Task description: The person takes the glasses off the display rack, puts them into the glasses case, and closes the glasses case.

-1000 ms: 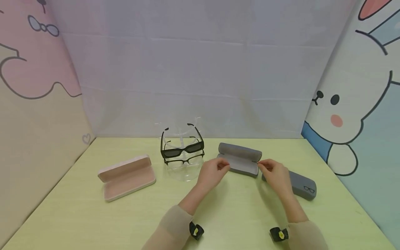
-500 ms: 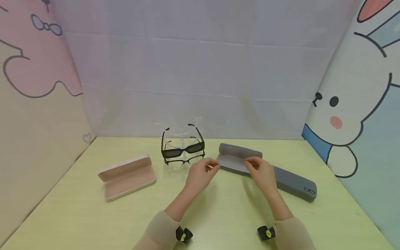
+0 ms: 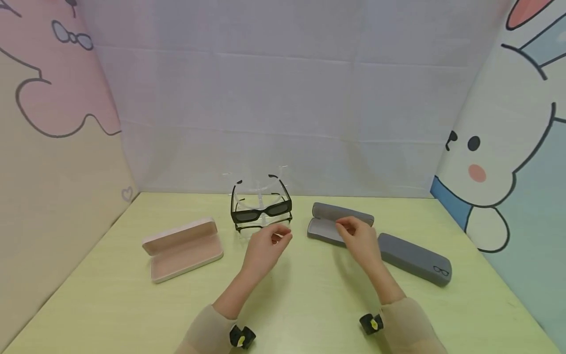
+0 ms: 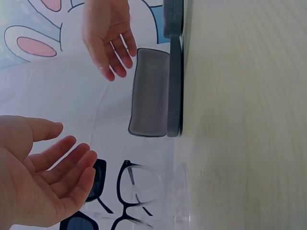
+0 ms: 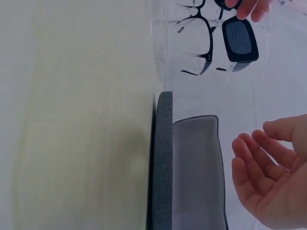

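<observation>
My left hand hovers in front of the clear display stand, its fingers loosely curved around nothing. On that stand, black sunglasses sit above black-framed eyeglasses, which my left hand partly covers in the head view. My right hand is raised in front of an opened grey glasses case, hiding part of its base. The right wrist view shows the relaxed fingers of that hand apart from the case's lid, holding nothing.
A closed grey glasses case with a small glasses print lies at the right. An opened pink glasses case lies at the left. All stand on a pale yellow-green table, with a white cloth behind.
Both hands have moved left, away from the opened grey case's ends. The left hand has reached the front of the stand; the right hand now overlaps the case. The cases and glasses stay put.
</observation>
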Available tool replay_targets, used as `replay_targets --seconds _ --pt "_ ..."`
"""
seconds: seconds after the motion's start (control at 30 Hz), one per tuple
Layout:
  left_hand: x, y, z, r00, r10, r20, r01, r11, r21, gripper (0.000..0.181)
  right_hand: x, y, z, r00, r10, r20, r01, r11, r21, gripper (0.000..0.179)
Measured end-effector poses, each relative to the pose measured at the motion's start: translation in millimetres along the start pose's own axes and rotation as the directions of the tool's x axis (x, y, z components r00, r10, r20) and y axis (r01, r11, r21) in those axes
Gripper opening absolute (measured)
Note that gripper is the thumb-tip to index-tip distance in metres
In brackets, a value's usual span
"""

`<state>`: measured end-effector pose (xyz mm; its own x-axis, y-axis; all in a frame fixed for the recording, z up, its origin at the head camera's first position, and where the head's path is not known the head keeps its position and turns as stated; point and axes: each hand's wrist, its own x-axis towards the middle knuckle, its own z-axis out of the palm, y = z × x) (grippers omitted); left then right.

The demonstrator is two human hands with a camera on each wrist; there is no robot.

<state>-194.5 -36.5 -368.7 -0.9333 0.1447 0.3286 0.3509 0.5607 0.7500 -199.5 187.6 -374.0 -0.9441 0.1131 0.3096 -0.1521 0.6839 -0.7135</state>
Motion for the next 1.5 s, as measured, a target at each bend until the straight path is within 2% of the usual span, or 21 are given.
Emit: replay_targets --seconds 0.13,0.4,0.53,0.77,1.03,1.23,1.37,1.5 --pt "-3.0 -6.4 -8.3 0.999 -0.013 -0.032 0.013 1.0 0.008 0.009 0.8 -2.0 7.7 1.0 -0.013 0.011 0.013 1.0 0.012 0.017" --pt "-6.2 -17.7 -32.4 0.988 0.015 -0.152 -0.01 1.0 0.028 0.008 5.4 -11.0 18.8 0.999 -0.034 0.026 0.033 0.999 0.039 0.017" --pt "-4.0 -18.3 -47.8 0.977 0.01 -0.211 -0.004 0.999 0.033 0.007 9.4 -16.8 21.7 0.998 -0.032 0.045 0.03 0.998 0.06 0.018" --pt "-0.1 -19.1 -66.1 0.962 0.015 -0.274 -0.009 1.0 0.022 0.012 18.0 -25.9 26.5 0.998 -0.031 0.06 0.026 0.996 0.08 0.02" --pt "5.4 -31.2 -80.0 0.928 -0.059 -0.367 0.061 0.998 -0.005 0.014 27.8 -36.0 33.8 0.994 -0.048 0.099 0.032 0.987 0.158 0.019" --pt "7.9 -43.6 -82.2 0.915 -0.112 -0.387 0.115 0.993 -0.015 0.016 31.4 -39.8 41.9 0.992 -0.003 0.13 -0.026 0.975 0.222 0.02" --pt "10.9 -50.1 -81.0 0.918 -0.169 -0.358 0.164 0.985 -0.047 0.021 34.6 -41.7 45.3 0.99 0.02 0.14 -0.052 0.973 0.225 0.019" --pt "15.2 -54.3 -80.2 0.921 -0.25 -0.3 0.231 0.968 -0.099 0.028 40.7 -45.0 48.5 0.986 0.04 0.16 -0.085 0.955 0.285 0.019"
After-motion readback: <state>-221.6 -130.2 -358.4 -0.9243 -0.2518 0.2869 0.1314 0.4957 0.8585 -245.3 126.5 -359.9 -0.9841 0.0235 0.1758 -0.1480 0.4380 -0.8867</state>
